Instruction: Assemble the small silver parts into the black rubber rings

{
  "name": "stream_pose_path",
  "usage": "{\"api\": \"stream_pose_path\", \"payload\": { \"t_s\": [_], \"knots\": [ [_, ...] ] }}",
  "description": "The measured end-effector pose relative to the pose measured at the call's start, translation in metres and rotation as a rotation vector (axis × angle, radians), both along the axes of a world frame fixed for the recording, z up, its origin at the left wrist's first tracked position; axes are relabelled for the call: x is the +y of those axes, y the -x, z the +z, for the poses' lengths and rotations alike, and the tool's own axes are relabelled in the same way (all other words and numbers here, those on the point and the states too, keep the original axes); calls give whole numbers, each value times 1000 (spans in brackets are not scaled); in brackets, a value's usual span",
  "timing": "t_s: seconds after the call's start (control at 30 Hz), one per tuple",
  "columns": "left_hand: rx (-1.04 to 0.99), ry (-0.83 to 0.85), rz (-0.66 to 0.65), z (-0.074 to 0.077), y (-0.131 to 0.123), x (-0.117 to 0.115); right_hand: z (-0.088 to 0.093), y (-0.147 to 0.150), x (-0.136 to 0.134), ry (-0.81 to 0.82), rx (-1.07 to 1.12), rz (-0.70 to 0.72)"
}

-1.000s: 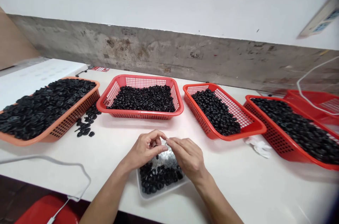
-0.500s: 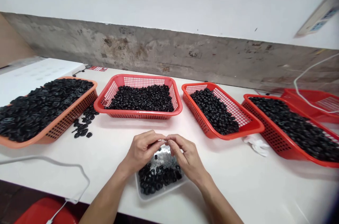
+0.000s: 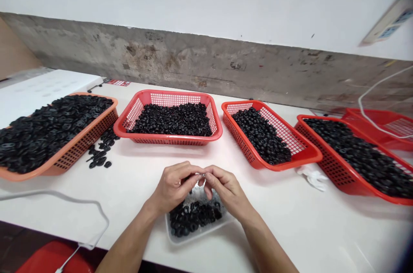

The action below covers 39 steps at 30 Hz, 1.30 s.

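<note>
My left hand (image 3: 177, 185) and my right hand (image 3: 225, 187) meet at the fingertips above a clear plastic tub (image 3: 176, 240). Both are closed in a pinch, thumb against forefinger, around a small silvery piece (image 3: 203, 175). Most of that piece is covered by the fingers, and its kind cannot be made out. Inside the tub lie black ring-shaped parts (image 3: 193, 220) towards the near side, with small shiny bits (image 3: 197, 195) towards the far side, partly hidden under my hands.
Beyond my hands stand a pink-red basket (image 3: 167, 137) and a red basket (image 3: 258, 162), both holding small black parts. An orange basket (image 3: 80, 144) is at left, another red basket (image 3: 342, 180) at right. Loose black parts (image 3: 100, 157), crumpled tissue (image 3: 312, 177) and a white cable (image 3: 64, 195) lie on the table.
My fingertips have shifted slightly, and a silvery piece now shows between them. The fingers of my right hand have curled further in below the pinch. The baskets and tub have stayed put.
</note>
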<state>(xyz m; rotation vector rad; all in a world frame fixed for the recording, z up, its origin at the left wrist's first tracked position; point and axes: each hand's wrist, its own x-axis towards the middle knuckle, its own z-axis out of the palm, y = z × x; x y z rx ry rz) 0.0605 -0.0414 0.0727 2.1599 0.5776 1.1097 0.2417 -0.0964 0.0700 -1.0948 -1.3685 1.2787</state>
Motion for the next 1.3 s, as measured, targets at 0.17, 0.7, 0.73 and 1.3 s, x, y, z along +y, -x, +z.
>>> {"api": "stream_pose_path", "payload": {
  "t_s": [0.17, 0.7, 0.73, 1.3],
  "knots": [
    [44, -123, 112, -4, -2, 0, 2, 2, 0, -55, -65, -92],
    [262, -158, 177, -8, -3, -1, 4, 7, -3, -274, -394, -145],
    [266, -156, 173, -8, -3, 0, 4, 7, -3, -239, -378, -138],
    [205, 121, 104, 0, 1, -1, 0, 3, -4, -436, -517, -153]
  ]
}}
